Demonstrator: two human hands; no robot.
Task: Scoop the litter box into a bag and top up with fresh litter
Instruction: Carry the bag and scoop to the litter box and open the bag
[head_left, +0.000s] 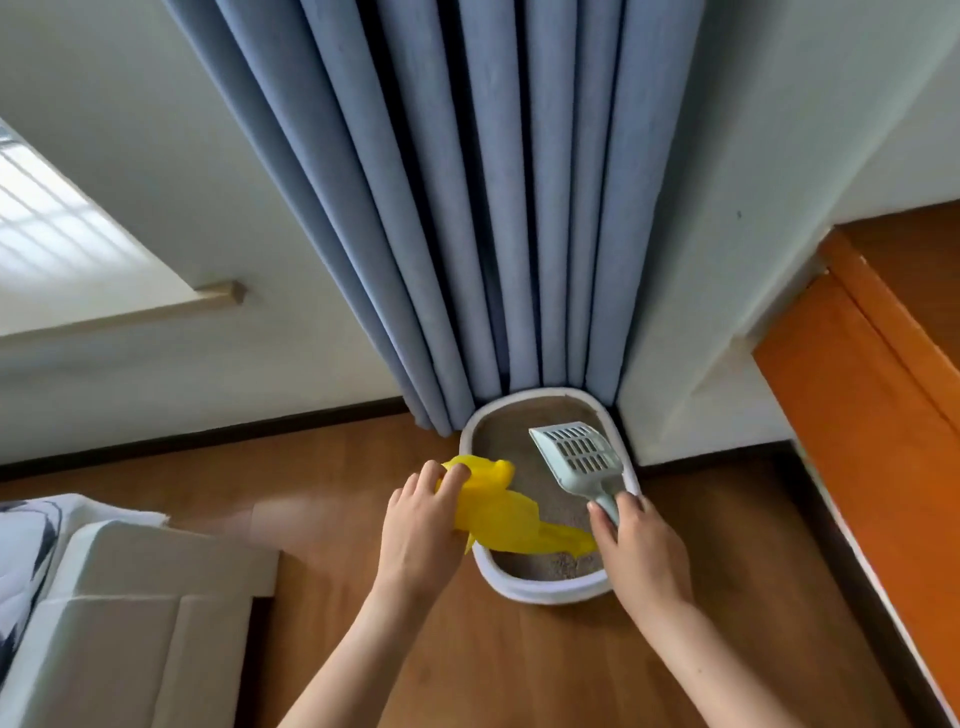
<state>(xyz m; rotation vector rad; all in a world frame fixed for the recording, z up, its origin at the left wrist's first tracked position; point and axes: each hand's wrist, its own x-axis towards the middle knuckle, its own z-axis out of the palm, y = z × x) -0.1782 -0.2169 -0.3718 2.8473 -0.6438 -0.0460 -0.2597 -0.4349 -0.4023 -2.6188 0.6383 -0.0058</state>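
A white oval litter box filled with grey-brown litter sits on the wooden floor in the corner, under the curtain. My left hand grips a crumpled yellow bag that hangs over the box's left rim and across the litter. My right hand holds the handle of a pale grey-green slotted scoop. The scoop's head is raised above the litter and looks empty.
Blue pleated curtains hang down to the box's far end. White walls meet at the corner on the right, beside an orange wooden door frame. A white bed base with patterned bedding stands at the lower left.
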